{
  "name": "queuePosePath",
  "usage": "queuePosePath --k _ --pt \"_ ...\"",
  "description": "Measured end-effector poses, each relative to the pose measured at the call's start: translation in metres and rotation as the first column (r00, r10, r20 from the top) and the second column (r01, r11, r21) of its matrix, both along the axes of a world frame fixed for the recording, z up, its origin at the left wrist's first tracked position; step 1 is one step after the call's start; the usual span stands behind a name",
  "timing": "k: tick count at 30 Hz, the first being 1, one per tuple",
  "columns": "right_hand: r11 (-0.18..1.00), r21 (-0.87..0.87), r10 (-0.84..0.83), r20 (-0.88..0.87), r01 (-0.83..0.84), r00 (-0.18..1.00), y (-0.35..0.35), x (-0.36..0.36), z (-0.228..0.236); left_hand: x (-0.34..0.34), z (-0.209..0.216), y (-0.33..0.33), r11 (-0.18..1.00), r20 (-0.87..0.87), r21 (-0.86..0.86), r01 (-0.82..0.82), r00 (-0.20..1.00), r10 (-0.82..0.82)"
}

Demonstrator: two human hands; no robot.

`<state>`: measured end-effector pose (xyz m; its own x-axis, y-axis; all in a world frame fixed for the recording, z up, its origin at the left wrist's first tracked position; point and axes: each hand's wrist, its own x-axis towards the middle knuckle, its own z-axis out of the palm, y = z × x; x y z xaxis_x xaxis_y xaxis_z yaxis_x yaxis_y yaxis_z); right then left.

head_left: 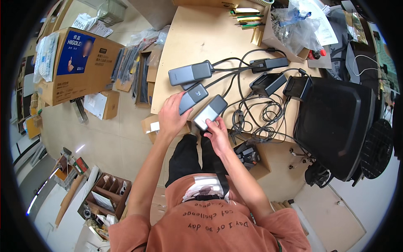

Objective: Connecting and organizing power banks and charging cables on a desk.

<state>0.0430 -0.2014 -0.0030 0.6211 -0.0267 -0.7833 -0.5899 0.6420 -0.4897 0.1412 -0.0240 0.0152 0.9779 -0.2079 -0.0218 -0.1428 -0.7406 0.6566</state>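
My left hand (171,114) is closed around the near end of a grey power bank (194,97) with a small lit display. In my right hand (218,133) is a second power bank (212,111), silver-grey with a dark far end, gripped at its near corner. Both are at the table's near edge. A third grey power bank (190,73) lies just beyond my left hand. Black cables (226,69) run from the power banks toward several black adapter-like blocks (268,84) to the right. Fingertips partly hide the near ends of both held power banks.
Coiled black cables (268,115) lie on the wooden table (189,38), beside a dark monitor (336,126) at the right. A box of plastic bags (289,27) stands at the back right. Cardboard boxes (105,59) fill the floor at left; an open carton (258,161) sits below the table.
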Motion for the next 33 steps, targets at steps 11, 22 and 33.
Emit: queuePosePath --k 11,22,33 --pt "0.999 -0.025 -0.043 0.095 0.045 0.995 0.045 0.049 0.016 -0.009 -0.021 0.024 0.992 -0.069 -0.112 0.065 0.995 -0.073" --pt "0.586 -0.744 0.409 -0.072 -0.322 0.91 0.058 0.049 0.008 -0.009 0.017 0.021 0.978 -0.086 -0.152 0.143 0.984 -0.157" --pt "0.705 -0.58 0.586 0.152 -0.408 0.796 0.033 -0.016 0.002 -0.004 0.005 0.028 0.97 -0.072 -0.101 0.219 0.971 -0.227"
